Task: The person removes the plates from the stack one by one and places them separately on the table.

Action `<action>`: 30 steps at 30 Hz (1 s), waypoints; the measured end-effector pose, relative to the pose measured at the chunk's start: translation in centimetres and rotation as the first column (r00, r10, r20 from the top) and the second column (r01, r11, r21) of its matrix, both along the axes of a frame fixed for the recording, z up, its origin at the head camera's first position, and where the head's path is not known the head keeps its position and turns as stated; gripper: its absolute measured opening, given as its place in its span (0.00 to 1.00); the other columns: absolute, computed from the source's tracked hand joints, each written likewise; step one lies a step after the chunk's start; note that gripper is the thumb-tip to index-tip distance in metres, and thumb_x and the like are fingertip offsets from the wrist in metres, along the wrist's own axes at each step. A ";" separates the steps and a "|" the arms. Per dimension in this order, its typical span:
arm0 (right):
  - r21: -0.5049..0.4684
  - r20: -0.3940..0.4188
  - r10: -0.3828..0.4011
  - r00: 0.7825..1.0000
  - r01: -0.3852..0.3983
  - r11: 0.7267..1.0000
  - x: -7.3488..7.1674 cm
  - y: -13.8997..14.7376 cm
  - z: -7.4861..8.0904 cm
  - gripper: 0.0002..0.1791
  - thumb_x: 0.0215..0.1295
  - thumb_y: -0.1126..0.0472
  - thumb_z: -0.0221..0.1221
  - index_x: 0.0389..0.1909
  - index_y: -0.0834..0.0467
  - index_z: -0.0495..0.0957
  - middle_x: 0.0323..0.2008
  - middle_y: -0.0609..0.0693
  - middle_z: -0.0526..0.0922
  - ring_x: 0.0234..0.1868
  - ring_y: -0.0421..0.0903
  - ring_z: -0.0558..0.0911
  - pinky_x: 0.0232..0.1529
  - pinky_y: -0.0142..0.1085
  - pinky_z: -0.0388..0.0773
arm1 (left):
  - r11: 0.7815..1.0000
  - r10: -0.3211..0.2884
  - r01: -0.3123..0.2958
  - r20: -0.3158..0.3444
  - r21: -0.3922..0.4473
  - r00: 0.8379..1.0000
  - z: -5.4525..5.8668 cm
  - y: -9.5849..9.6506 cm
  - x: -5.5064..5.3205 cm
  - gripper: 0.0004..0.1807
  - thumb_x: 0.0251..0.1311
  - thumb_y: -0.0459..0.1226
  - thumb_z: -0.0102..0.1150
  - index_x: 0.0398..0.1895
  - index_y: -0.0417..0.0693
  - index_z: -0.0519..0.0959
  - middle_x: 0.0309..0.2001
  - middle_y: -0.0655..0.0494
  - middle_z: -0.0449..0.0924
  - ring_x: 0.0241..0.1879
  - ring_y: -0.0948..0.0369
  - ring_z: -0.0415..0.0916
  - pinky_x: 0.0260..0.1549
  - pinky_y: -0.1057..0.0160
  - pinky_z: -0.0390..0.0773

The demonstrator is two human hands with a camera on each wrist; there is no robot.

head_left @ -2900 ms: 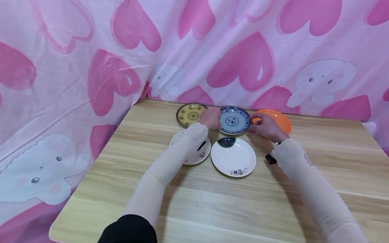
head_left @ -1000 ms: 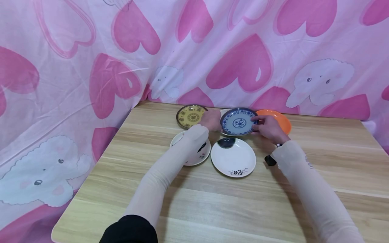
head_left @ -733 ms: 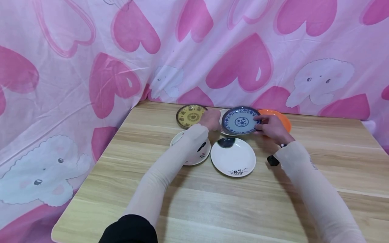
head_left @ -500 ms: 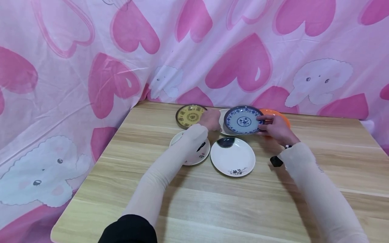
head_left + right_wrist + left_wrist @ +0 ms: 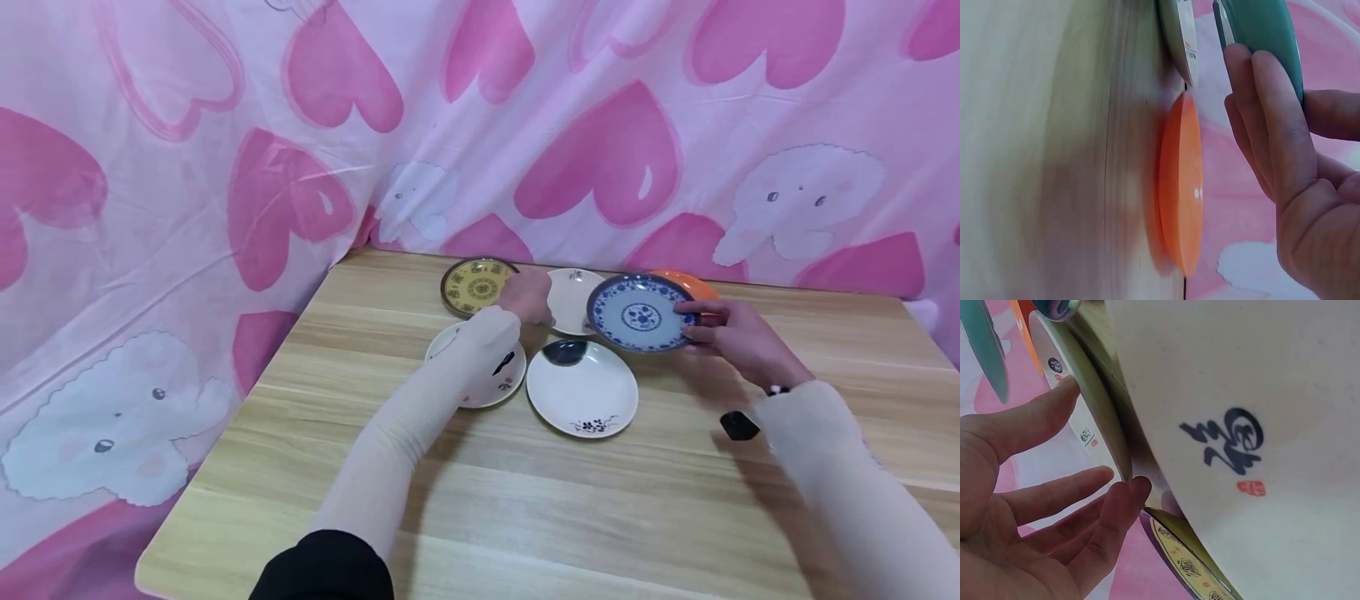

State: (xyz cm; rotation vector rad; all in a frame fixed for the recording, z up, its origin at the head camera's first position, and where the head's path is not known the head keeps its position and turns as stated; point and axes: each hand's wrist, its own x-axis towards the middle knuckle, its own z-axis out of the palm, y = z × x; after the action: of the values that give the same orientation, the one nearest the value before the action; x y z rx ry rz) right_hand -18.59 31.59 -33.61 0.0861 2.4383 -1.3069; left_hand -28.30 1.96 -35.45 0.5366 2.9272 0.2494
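Note:
My right hand (image 5: pixel 738 333) pinches the right rim of a blue-and-white patterned plate (image 5: pixel 641 315). The plate is raised over the table, and its teal underside (image 5: pixel 1269 37) shows in the right wrist view. My left hand (image 5: pixel 527 296) is at the left rim of a white plate (image 5: pixel 573 292) at the back. In the left wrist view, thumb and fingers of the left hand (image 5: pixel 1041 487) hold that plate (image 5: pixel 1085 419) by its edge. The blue plate overlaps its right side in the head view.
A yellow plate (image 5: pixel 480 287) stands at the back left and an orange plate (image 5: pixel 686 283) at the back right. In front are a white plate with black flowers (image 5: pixel 581 392) and another white plate (image 5: pixel 491 383), partly under my left sleeve. A heart-patterned curtain (image 5: pixel 600 150) hangs behind the table (image 5: pixel 525 517).
My right hand has lifted the blue plate off the white one and carried it right and slightly nearer, uncovering more of the white plate. The left hand has stayed in place.

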 end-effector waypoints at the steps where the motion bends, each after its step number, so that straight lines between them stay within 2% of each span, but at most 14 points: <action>1: 0.001 0.008 0.004 1.000 -0.004 1.000 0.4 0.4 0.0 0.32 0.76 0.64 0.52 0.77 0.58 0.56 0.70 0.67 0.63 0.48 0.38 0.83 0.55 0.37 0.84 | 1.000 -0.001 0.001 -0.001 0.000 1.000 -0.1 0.0 0.1 0.22 0.49 0.46 0.77 0.42 0.46 0.80 0.40 0.55 0.82 0.39 0.58 0.77 0.44 0.62 0.82; 3: -0.001 0.022 0.013 1.000 -0.013 1.000 1.2 1.3 0.0 0.32 0.76 0.64 0.51 0.77 0.58 0.56 0.70 0.68 0.63 0.46 0.33 0.83 0.55 0.36 0.84 | 1.000 0.001 -0.001 0.001 -0.003 1.000 -0.3 0.0 0.3 0.22 0.49 0.47 0.77 0.42 0.46 0.81 0.40 0.55 0.82 0.40 0.59 0.77 0.44 0.62 0.82; 8: -0.020 0.046 0.025 0.999 -0.024 1.000 3.0 3.3 -0.4 0.33 0.75 0.65 0.51 0.78 0.59 0.54 0.71 0.68 0.62 0.47 0.31 0.83 0.54 0.36 0.84 | 1.000 0.015 -0.015 -0.004 0.005 1.000 -0.4 -0.1 0.3 0.22 0.48 0.47 0.78 0.41 0.46 0.81 0.40 0.55 0.81 0.40 0.59 0.77 0.44 0.62 0.82; 11: 0.002 0.038 0.036 0.999 -0.036 0.999 3.8 4.5 -0.8 0.32 0.75 0.64 0.52 0.77 0.59 0.55 0.72 0.68 0.61 0.47 0.30 0.82 0.53 0.35 0.85 | 1.000 0.013 -0.013 -0.006 0.002 1.000 -0.4 -0.1 0.2 0.22 0.48 0.47 0.78 0.41 0.46 0.80 0.40 0.55 0.81 0.39 0.59 0.77 0.44 0.62 0.82; 15: 0.034 0.009 0.059 0.998 -0.059 0.998 4.7 5.8 -1.4 0.32 0.75 0.62 0.54 0.76 0.60 0.58 0.67 0.65 0.67 0.47 0.30 0.81 0.50 0.34 0.86 | 1.000 0.012 -0.012 -0.004 -0.003 1.000 -0.4 -0.1 0.1 0.22 0.49 0.48 0.77 0.41 0.46 0.80 0.41 0.54 0.81 0.40 0.59 0.77 0.45 0.62 0.82; 18: 0.039 0.019 0.067 0.998 -0.068 0.997 5.3 6.6 -1.8 0.32 0.73 0.62 0.56 0.75 0.59 0.61 0.65 0.63 0.70 0.47 0.32 0.82 0.49 0.34 0.86 | 1.000 0.013 -0.013 -0.002 -0.007 1.000 -0.5 -0.2 0.0 0.23 0.49 0.48 0.77 0.42 0.46 0.80 0.42 0.54 0.81 0.41 0.58 0.77 0.47 0.62 0.82; 23: 0.017 0.073 0.061 0.995 -0.062 0.998 6.2 7.7 -2.4 0.33 0.71 0.61 0.58 0.75 0.55 0.62 0.66 0.66 0.67 0.48 0.37 0.82 0.49 0.35 0.87 | 1.000 0.008 -0.008 -0.013 -0.018 1.000 -0.6 -0.3 -0.1 0.24 0.49 0.49 0.77 0.43 0.46 0.81 0.44 0.53 0.81 0.42 0.57 0.77 0.48 0.61 0.82; 27: 0.000 0.063 0.071 0.995 -0.071 0.997 6.7 8.3 -2.8 0.32 0.71 0.64 0.57 0.74 0.58 0.63 0.69 0.70 0.62 0.48 0.37 0.82 0.49 0.36 0.87 | 1.000 0.007 -0.007 -0.012 -0.015 1.000 -0.6 -0.4 -0.1 0.23 0.50 0.49 0.77 0.43 0.46 0.81 0.44 0.53 0.81 0.43 0.57 0.77 0.48 0.61 0.81; 30: 0.041 0.044 0.083 0.996 -0.085 0.996 7.0 8.5 -2.9 0.30 0.71 0.64 0.57 0.73 0.60 0.65 0.70 0.70 0.61 0.47 0.36 0.81 0.48 0.33 0.86 | 1.000 0.014 -0.014 -0.004 -0.008 1.000 -0.6 -0.4 -0.1 0.23 0.50 0.48 0.77 0.44 0.46 0.81 0.44 0.54 0.81 0.43 0.57 0.77 0.48 0.61 0.81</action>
State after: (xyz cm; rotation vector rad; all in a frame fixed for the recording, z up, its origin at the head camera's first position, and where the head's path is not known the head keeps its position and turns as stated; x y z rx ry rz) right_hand -11.62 40.13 -36.53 0.0219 2.4081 -1.2048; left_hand -28.37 1.55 -36.01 0.5157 2.9351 0.2379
